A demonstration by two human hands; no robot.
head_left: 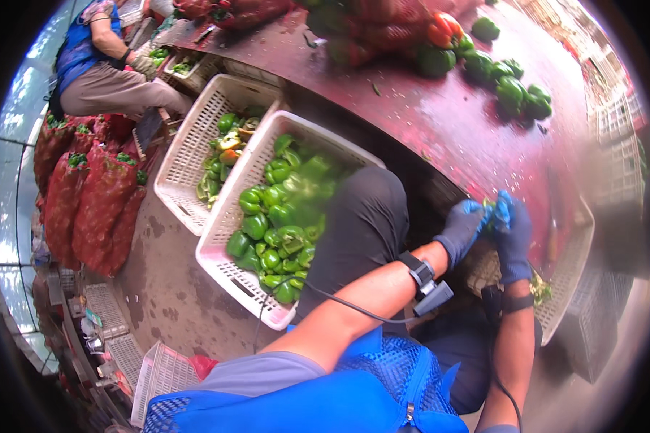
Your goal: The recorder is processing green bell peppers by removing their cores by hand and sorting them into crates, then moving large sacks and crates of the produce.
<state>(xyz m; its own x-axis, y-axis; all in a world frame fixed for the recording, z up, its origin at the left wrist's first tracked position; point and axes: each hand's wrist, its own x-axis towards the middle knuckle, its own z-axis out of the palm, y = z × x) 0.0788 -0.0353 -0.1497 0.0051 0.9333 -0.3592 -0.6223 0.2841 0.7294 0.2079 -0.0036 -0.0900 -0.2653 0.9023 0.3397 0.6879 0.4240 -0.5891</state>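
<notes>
Blue-gloved left hand (461, 229) and right hand (514, 242) both clasp one green pepper (492, 213), centre right of frame, above a basket (567, 289) | full white crate (232, 216) waits beside knee | red surface (440, 115) carries more peppers (509, 83)

Peppers (274, 216): glossy, smooth green skin.
Crates (195, 137): white plastic lattice, matt.
Counter (440, 123): red, worn, faintly shiny.
Gloves (461, 227): blue knit cloth.
Sacks (97, 206): red mesh netting.
Floor (166, 289): rough, stained concrete.
</notes>
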